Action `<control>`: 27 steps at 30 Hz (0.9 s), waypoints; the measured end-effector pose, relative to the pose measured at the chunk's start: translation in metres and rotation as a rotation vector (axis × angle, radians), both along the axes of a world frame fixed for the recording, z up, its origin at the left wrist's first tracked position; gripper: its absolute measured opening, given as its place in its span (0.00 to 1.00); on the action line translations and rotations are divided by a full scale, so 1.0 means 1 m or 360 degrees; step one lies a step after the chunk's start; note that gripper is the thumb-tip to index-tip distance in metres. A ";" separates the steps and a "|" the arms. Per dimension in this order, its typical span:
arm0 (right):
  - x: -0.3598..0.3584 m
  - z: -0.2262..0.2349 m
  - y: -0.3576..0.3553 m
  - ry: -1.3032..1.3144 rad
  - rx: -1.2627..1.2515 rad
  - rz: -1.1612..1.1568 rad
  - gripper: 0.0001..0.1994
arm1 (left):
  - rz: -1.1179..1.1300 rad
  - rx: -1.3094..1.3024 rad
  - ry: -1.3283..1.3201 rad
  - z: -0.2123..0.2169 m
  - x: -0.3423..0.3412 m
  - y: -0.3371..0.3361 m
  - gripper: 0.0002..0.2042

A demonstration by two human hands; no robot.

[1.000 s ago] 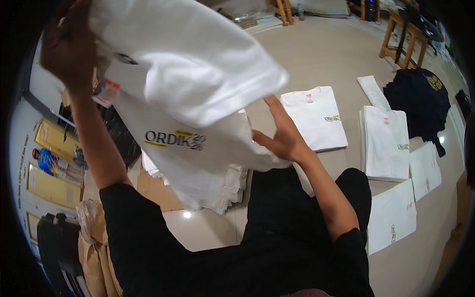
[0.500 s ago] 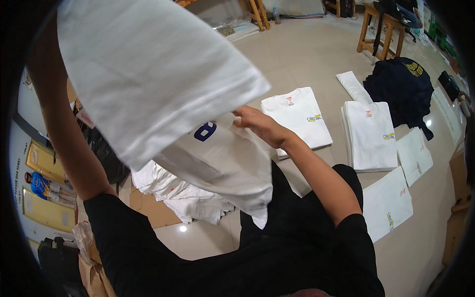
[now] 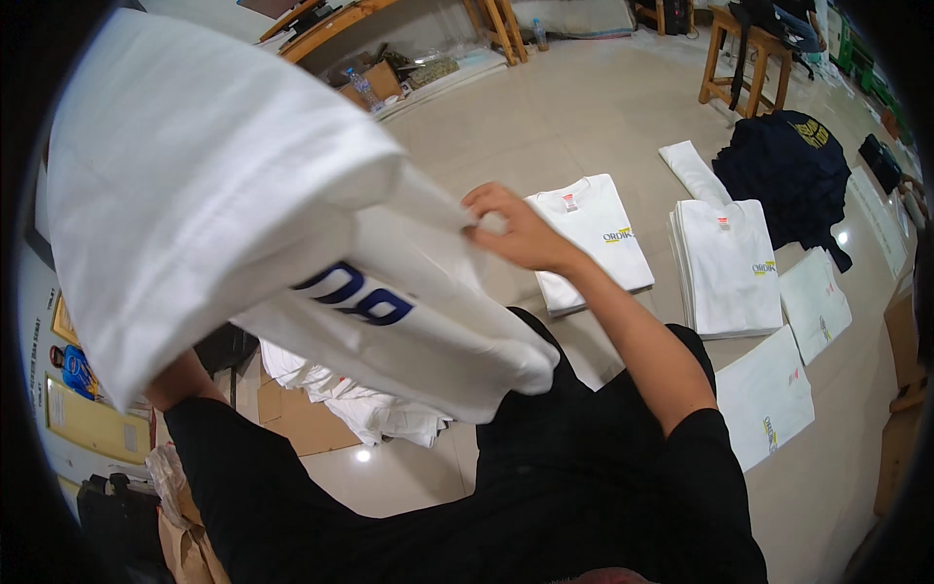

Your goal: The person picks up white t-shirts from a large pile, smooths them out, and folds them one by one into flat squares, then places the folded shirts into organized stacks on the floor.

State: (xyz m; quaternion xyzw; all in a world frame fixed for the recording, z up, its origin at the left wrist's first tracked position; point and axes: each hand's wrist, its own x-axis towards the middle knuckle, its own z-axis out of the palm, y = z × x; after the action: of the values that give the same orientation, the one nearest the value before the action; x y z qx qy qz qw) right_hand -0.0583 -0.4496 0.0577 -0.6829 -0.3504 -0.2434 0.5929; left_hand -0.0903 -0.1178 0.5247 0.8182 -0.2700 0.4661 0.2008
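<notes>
A white T-shirt (image 3: 243, 165) hangs raised in front of me, its upper part spread wide at the left. Dark blue print shows on the fabric, and the lower end bunches near my lap. My right hand (image 3: 520, 232) has its fingers curled in a pinch at the shirt's right edge. Of my left arm (image 3: 185, 380) only a piece shows below the cloth; the shirt hides the left hand. Behind the raised shirt, a loose heap of white shirts (image 3: 389, 419) lies by brown cardboard (image 3: 302, 419) on the floor.
Folded white T-shirts (image 3: 593, 243) lie ahead right, beside a taller folded stack (image 3: 725, 273) and more folded shirts (image 3: 764, 404). Beyond are a dark navy garment pile (image 3: 783, 180) and a wooden stool (image 3: 744, 58). Cardboard boxes (image 3: 900, 389) stand at the far right; a bottle (image 3: 362, 88) stands back left.
The raised shirt has swung left and its dark blue print shows more fully. My left forearm is now mostly covered by it. My right hand stays near the same place at its edge.
</notes>
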 end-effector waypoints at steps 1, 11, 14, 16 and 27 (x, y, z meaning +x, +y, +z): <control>-0.004 -0.005 -0.012 0.0075 0.0220 0.0076 0.06 | 0.0040 -0.0051 0.0074 -0.003 0.005 0.010 0.20; -0.113 0.120 -0.245 0.0046 -0.0212 -0.0824 0.08 | -0.0275 0.0011 0.0816 -0.083 0.068 0.013 0.20; -0.158 0.151 -0.269 0.0186 -0.0773 -0.0851 0.05 | -0.0459 -0.0258 0.0623 -0.101 0.094 0.013 0.16; -0.171 0.151 -0.281 0.0492 -0.0913 -0.0914 0.06 | -0.0520 -0.0353 0.0474 -0.100 0.103 0.017 0.15; -0.203 0.130 -0.328 0.0393 -0.0850 -0.1653 0.09 | -0.0784 -0.0865 0.0849 -0.207 0.153 -0.043 0.17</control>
State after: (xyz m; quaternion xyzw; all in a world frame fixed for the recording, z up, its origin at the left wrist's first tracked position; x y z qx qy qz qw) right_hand -0.2609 -0.7776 0.1881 -0.9136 0.0517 -0.3239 0.2405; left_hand 0.0628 -0.1604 0.3178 0.7388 -0.2633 0.2311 0.5758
